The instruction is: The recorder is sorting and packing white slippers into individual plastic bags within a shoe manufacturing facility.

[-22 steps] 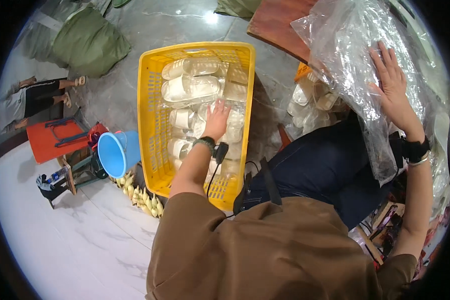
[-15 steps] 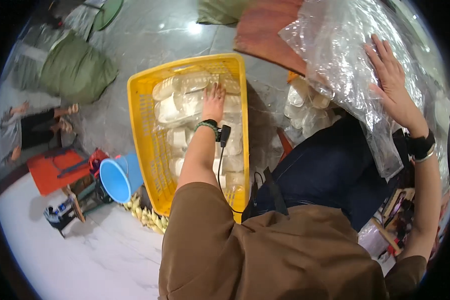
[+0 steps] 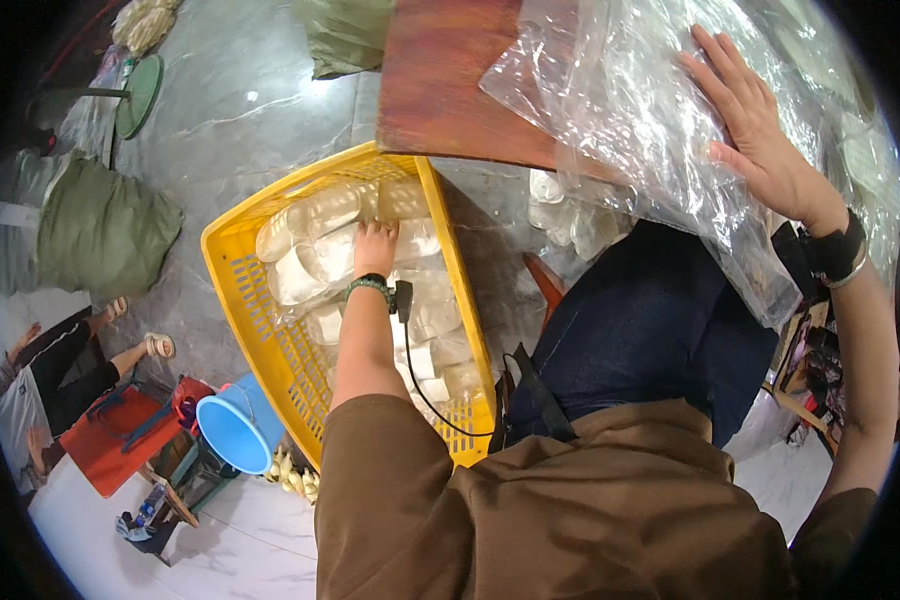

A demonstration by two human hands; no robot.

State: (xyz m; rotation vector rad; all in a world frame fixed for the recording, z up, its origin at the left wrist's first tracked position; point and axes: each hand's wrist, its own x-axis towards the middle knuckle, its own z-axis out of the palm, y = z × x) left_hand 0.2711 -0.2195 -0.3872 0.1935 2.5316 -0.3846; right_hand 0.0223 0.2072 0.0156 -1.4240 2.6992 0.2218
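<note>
Glossy, crinkled plastic sheeting (image 3: 620, 110) (all glints), smooth plastic crate (image 3: 452, 262), streaky wood-like board (image 3: 455, 85).

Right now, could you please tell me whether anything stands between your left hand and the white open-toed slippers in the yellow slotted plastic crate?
Nothing solid visibly does: the left hand is over the yellow plastic crate, at the white open-toed slippers. Only thin clear plastic wrapping seems to cover them.

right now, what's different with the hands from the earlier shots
The left hand has moved forward from the middle of the yellow crate to slippers nearer its far end, and looks more curled; whether it grips one is unclear. The view has turned, so the crate slants more. The right hand stays spread on the clear plastic.
</note>
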